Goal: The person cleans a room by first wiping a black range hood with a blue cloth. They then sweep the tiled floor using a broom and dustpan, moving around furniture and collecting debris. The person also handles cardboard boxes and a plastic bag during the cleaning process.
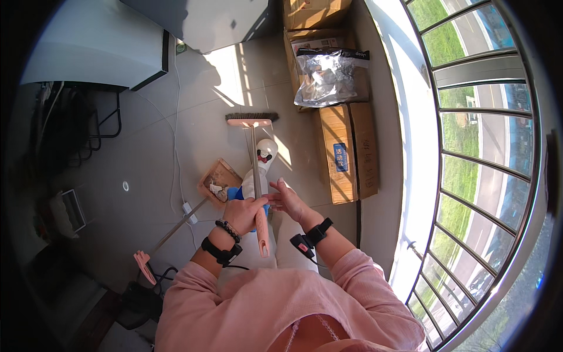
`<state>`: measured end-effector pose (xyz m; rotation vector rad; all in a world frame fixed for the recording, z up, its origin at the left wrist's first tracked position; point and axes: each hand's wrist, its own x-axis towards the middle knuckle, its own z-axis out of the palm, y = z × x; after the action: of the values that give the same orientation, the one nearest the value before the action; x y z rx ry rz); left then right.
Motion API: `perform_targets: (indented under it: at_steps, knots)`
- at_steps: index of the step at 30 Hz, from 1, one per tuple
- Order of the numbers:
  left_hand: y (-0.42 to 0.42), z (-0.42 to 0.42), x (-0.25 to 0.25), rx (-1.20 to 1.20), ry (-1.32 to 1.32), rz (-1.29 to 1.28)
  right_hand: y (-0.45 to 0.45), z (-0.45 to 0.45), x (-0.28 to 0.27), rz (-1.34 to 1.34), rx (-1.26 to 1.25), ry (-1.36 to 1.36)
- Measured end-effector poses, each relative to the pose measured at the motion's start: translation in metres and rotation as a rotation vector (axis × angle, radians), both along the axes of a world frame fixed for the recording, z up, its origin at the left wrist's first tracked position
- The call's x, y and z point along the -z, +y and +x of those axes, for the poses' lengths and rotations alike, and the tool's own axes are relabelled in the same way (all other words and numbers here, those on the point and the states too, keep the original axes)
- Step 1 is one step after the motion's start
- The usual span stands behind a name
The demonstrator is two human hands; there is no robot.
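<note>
A broom with a pink head and dark bristles (250, 119) stands out before me, its bristles towards the tiled floor. My left hand (243, 214) is closed around the upper part of its handle, just above the pink grip (262, 233). My right hand (287, 200) is beside the handle with its fingers spread; whether its fingertips touch the handle or the other hand, I cannot tell. Left of the handle lies a pink dustpan (221, 176) with debris in it, its long metal handle (176, 231) slanting towards a pink end piece.
Cardboard boxes (336, 154) line the wall on the right, one bearing a silver plastic bag (327, 77). A white power strip (190, 213) and cables lie on the floor at left. White furniture (101, 44) stands at upper left. A barred window (484, 163) runs along the right.
</note>
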<state>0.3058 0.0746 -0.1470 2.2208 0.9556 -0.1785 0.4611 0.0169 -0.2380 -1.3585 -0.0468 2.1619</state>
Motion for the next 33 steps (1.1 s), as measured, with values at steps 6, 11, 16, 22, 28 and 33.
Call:
perform_targets:
  at_steps: [6,11,16,22,28,33]
  knots:
    - [-0.079,-0.017,-0.064,-0.041,-0.028,-0.048,-0.054,-0.03,-0.015,-0.348,0.333,0.306]
    - [-0.106,-0.106,-0.15,-0.196,-0.018,0.048,-0.11,-0.045,-0.073,-0.512,0.473,0.307]
    - [-0.141,-0.216,-0.209,-0.564,0.166,0.291,-0.2,-0.024,-0.116,-0.46,0.372,0.136]
    - [-0.176,-0.351,-0.195,-0.961,0.613,0.344,-0.297,-0.061,-0.172,-0.515,0.402,-0.099]
    - [-0.186,-0.434,-0.128,-1.188,0.435,0.346,-0.322,-0.113,-0.146,-0.57,0.574,-0.032]
    - [-0.165,-0.425,-0.132,-1.142,0.465,0.164,-0.281,-0.197,-0.126,-0.49,0.434,0.134]
